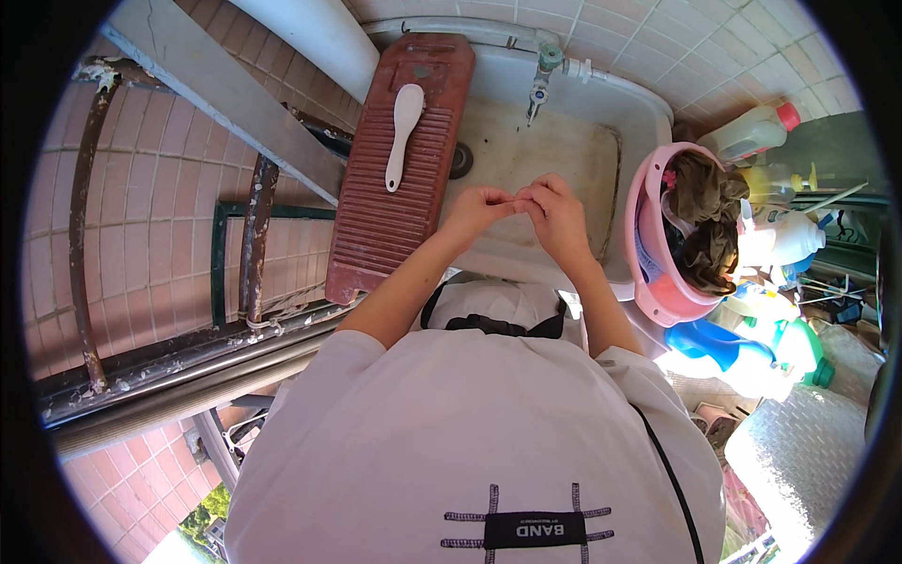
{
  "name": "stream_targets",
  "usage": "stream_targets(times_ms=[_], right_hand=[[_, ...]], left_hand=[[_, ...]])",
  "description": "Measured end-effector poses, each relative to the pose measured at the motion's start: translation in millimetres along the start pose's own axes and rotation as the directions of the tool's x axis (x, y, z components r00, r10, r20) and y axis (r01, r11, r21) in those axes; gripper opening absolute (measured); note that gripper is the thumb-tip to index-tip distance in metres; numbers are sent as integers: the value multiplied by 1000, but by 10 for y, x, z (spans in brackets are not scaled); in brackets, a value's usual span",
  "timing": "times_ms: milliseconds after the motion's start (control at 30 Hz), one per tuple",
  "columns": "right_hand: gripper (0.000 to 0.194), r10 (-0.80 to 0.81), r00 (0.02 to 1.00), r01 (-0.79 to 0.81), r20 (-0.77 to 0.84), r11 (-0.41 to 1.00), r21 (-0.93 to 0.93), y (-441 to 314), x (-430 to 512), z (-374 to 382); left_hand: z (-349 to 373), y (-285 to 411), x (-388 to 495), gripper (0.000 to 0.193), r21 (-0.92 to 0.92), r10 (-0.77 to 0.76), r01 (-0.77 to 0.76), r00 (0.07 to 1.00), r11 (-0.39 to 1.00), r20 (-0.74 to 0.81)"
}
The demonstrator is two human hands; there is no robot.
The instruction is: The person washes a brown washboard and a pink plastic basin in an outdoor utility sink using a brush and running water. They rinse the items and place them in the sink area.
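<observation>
Above the near part of a white utility sink (652, 116), my left hand (479, 211) and my right hand (555, 215) meet at the fingertips. The fingers of both are pinched together, and whether something small sits between them cannot be made out. To the left, a reddish-brown ribbed washboard (366, 233) leans lengthwise across the sink's left side. A white-handled scrub brush (404, 137) lies on it with its back up. Beyond my hands, a metal tap (539, 95) with a green handle points down into the basin. The dark round drain (461, 161) shows beside the washboard.
A pink plastic basin (652, 282) holding dark brown cloth (712, 187) stands against the sink's right side. Several bottles crowd past it, among them a red-capped one (750, 132) and a blue one (719, 344). A slanted grey beam (225, 92) and rusty pipes (257, 233) line the left.
</observation>
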State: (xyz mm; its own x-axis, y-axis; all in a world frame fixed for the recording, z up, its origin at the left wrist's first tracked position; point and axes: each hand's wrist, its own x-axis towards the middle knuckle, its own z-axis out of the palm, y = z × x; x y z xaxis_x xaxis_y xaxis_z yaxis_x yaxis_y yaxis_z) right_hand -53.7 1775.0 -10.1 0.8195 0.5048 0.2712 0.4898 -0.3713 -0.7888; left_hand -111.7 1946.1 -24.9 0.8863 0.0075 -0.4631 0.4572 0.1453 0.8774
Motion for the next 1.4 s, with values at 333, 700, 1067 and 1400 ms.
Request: stream_targets(times_ms=[333, 700, 1067, 1400], right_hand=[[8, 94, 995, -96, 32, 994, 60, -83, -127, 19], [7, 338, 938, -346, 78, 930, 126, 284, -143, 80], [13, 649, 738, -670, 183, 738, 82, 1137, 336, 860], [8, 445, 889, -457, -105, 874, -165, 1824, 1118, 1989]], left_hand=[[-17, -15, 81, 19, -217, 30, -38, 999, 975, -42], [-25, 101, -98, 25, -385, -45, 84, 993, 919, 109], [-261, 19, -502, 11, -271, -17, -45, 975, 962, -222], [-222, 47, -776, 10, -349, -133, -26, 895, 937, -425]])
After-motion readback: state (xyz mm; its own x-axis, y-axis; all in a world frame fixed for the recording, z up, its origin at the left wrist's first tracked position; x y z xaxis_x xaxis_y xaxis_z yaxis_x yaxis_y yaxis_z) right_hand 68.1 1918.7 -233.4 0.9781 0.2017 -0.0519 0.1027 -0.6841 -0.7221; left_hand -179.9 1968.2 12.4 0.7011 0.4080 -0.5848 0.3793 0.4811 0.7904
